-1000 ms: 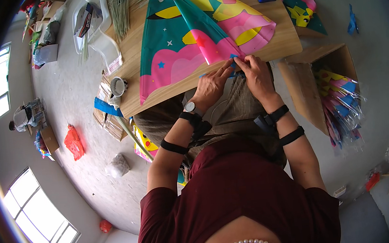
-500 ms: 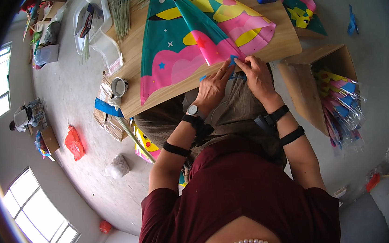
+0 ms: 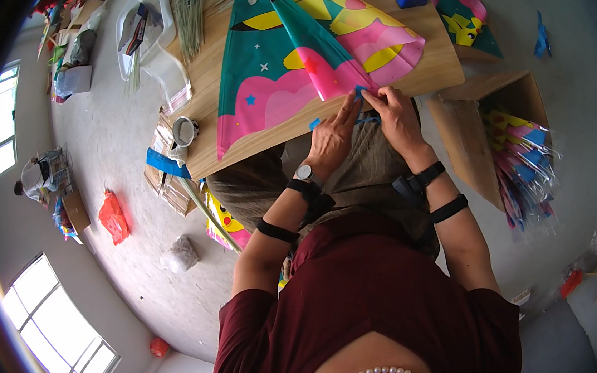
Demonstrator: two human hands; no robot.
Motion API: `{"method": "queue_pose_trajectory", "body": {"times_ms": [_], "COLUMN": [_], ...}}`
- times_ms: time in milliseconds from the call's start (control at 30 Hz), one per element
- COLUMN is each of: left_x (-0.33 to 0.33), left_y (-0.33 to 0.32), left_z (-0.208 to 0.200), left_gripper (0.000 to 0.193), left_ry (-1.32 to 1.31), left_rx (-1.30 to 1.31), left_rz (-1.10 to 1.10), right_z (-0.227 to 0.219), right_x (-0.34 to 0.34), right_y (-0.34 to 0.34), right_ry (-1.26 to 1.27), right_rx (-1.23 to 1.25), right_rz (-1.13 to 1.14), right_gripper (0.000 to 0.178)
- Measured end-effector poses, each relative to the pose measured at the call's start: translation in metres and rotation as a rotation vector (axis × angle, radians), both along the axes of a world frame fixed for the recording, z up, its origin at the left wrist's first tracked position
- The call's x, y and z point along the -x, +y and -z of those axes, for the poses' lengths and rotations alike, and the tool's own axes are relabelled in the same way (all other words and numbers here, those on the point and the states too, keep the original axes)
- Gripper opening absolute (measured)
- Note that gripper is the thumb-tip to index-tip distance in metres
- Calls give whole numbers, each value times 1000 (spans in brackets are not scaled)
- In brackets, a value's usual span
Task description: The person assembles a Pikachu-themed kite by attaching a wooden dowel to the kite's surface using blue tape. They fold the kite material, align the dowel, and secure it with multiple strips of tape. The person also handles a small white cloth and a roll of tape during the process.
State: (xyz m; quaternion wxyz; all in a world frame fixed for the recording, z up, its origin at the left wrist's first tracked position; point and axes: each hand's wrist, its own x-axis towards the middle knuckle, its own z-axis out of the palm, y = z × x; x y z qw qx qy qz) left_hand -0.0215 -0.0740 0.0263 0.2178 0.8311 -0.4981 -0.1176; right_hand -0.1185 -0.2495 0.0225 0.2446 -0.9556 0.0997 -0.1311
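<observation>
Left hand point(image 3: 331, 140), fingers extended, and right hand point(image 3: 400, 118), fingers bent, pinch unclear, are apparently smoothing a blue patch point(image 3: 359, 92) onto the patterned sheet point(image 3: 269, 103) lying just beyond them, next move likely calling for even fingertip pressure.

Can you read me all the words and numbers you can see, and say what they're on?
I can't clearly read any words or numbers.
Small dark rectangular packet in the clear plastic tray: markings too small and blurred.
Round, pale-faced wristwatch: dial too small.
Shiny green, pink and yellow sheet: pictures, but no writing I can make out.
</observation>
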Motion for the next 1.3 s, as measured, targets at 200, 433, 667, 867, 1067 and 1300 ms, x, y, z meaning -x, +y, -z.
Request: {"method": "queue_pose_trajectory", "body": {"times_ms": [200,433,667,867,1067,1300], "left_x": [3,0,1,3,6,7], "left_y": [0,0,0,-2,-3,-2], "left_z": [3,-1,2,-1,0,0], "left_gripper": [68,67,66,63,65,67], "left_ry": [-11,-2,-78,-61,-65,-70], "left_rx": [32,-3,23,24,34,23], "left_rz": [-7,-4,-3,-2,11,1], "right_z": [1,1,2,-2,-4,-4], "right_x": [0,1,0,-1,-2,-3], "right_y": [-2,-3,-3,-2,-1,-2], "right_ry": [-11,-9,-7,-38,-51,-42], "right_rx": [-3,-6,-20,-23,-74,-83], "right_rz": [-15,-19,-18,-20,-14,-14], "right_gripper": [44,46,47,46,59,55]}}
